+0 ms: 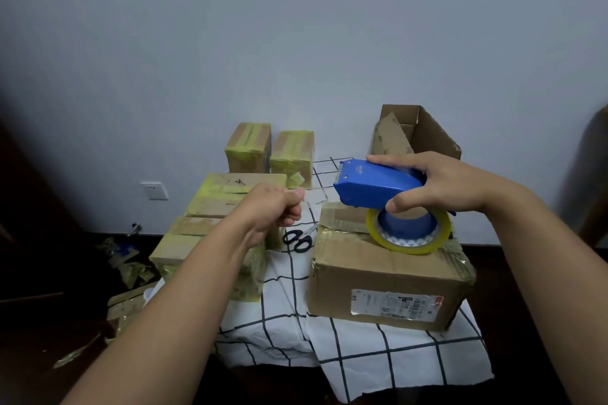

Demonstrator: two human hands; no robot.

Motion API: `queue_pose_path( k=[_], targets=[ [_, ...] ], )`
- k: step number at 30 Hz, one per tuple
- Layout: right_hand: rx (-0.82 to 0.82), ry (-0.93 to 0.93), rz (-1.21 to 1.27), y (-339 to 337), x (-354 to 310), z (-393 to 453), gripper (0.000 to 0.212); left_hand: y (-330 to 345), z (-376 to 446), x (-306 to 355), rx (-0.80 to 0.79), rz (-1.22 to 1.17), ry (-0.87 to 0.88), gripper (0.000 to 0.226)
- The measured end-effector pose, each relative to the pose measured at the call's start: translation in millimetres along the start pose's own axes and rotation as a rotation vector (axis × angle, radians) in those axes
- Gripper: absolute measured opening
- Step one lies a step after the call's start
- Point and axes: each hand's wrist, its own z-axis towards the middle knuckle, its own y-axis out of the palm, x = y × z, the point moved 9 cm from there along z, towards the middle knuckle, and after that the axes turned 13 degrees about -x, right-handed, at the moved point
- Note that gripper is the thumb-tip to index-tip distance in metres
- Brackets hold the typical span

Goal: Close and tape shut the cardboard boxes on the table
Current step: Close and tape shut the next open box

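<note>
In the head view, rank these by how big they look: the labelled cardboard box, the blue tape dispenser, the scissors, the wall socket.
1. labelled cardboard box
2. blue tape dispenser, held by the right hand
3. scissors and wall socket: they look alike, and the socket is farther away, so unranked.

A checked cloth (362, 358) covers the table, bearing cardboard boxes (388, 289) and scissors (297, 240).
</note>
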Motion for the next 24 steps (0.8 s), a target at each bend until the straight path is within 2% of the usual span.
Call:
queue_pose_path(
  k=[11, 17, 24],
  targets=[
    [-0.042, 0.051, -0.102, 0, 1, 2, 0.071, 1, 2, -32, 0.072, -0.063, -0.062, 0.034],
    [-0.093, 0.053, -0.099, 4, 3, 7, 0.072, 13, 4, -62, -0.025, -0.314, -0.135, 0.029],
    [-0.118, 0.039, -0.076, 6, 2, 7, 0.074, 22, 4, -75, -0.093, -0.31, -0.156, 0.024]
  ],
)
